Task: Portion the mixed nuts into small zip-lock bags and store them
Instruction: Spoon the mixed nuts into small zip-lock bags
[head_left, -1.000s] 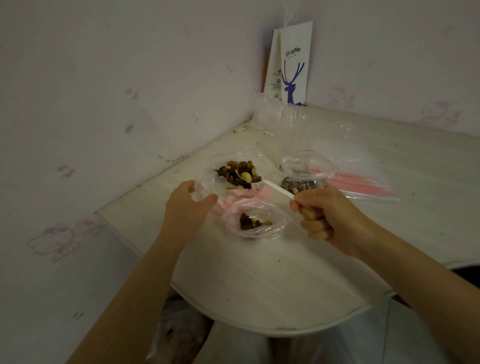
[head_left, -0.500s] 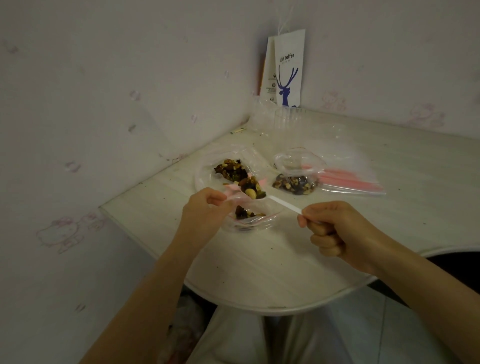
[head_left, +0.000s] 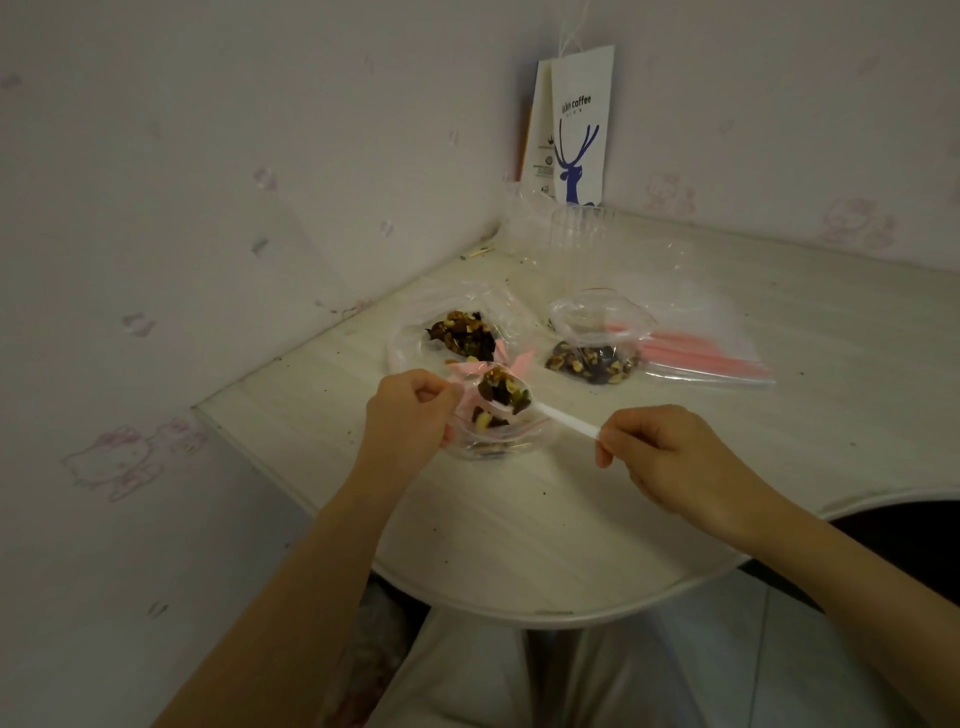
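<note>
White spoon (head_left: 565, 419) gripped heaped in right hand (head_left: 670, 457), small zip-lock bag (head_left: 519, 435) pinched open in left hand (head_left: 410, 415) near desk's (head_left: 519, 525) left edge; called for slow tilt inside mouth.

The table (head_left: 519, 525) holds a nut bag (head_left: 415, 345), filled bag (head_left: 592, 358), spare bags (head_left: 722, 364).

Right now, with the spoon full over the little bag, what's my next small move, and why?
Probably tip the spoon so its nuts slide into the small bag. The right hand holds the loaded spoon just above the bag's mouth, which the left hand pinches open, and the bag holds only a few pieces.
</note>
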